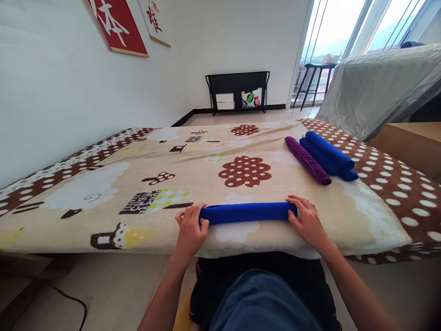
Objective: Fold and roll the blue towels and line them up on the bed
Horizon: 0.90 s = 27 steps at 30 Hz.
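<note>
A long blue rolled towel point(246, 214) lies crosswise near the front edge of the patterned blanket point(193, 170). My left hand point(193, 225) is closed on its left end, thumb in front and fingers behind. At the other end, my right hand point(306, 218) grips the roll in the same way. Further back on the right, a purple rolled towel point(306, 161) lies beside several blue rolled towels point(327, 154), one resting on top.
A white wall point(62, 82) runs along the left side. Beyond the far edge stands a black rack point(237, 85) with white boxes. A plastic-covered bulky object point(389, 82) and a brown box point(409, 142) are at the right. A dark cable point(74, 299) lies on the floor.
</note>
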### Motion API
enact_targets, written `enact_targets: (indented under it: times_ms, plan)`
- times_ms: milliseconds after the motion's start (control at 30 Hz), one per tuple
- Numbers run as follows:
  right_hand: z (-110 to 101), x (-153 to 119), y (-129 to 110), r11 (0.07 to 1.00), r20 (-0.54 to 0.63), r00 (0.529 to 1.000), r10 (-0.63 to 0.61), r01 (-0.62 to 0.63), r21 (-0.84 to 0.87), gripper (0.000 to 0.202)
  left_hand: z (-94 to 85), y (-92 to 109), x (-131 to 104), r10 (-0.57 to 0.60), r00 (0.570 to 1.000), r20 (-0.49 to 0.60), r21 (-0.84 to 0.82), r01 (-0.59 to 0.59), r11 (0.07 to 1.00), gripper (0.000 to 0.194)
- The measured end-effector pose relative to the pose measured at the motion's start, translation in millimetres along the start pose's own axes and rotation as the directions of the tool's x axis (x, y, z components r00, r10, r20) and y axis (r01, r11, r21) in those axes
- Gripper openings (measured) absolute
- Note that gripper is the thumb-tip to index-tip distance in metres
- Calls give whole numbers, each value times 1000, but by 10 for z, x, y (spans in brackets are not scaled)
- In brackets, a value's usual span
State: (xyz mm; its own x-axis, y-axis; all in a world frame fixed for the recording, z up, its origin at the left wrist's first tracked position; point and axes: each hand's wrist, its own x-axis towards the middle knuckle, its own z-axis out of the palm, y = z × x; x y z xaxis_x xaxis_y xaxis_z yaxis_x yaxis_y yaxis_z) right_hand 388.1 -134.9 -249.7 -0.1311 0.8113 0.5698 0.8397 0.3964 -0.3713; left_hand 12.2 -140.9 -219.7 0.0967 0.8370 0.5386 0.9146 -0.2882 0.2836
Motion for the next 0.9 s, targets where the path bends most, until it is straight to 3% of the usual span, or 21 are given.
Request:
enact_targets:
  times_ms: [133, 300, 433, 600, 900]
  plan:
    - [150, 36, -194, 991, -133, 988, -72, 56, -125, 38, 130, 236, 27, 103, 990, -101, 117, -91, 989, 38]
    - [345, 78, -665, 954, 17, 960, -281, 281, -103, 50, 378, 692, 21, 355, 935, 20, 34, -355, 934, 45]
    - [448, 153, -856, 945, 113, 945, -305, 315, -83, 53, 535, 850, 88, 386, 915, 117, -1, -388, 922, 48]
    - [442, 219, -739, 960, 122, 960, -253, 265, -95, 51, 528, 663, 145, 341, 932, 122, 32, -347, 937, 45]
    - [216, 152, -119, 961, 135, 962, -239, 254, -112, 52, 263, -41, 99, 274, 946, 172, 30, -284, 958, 48]
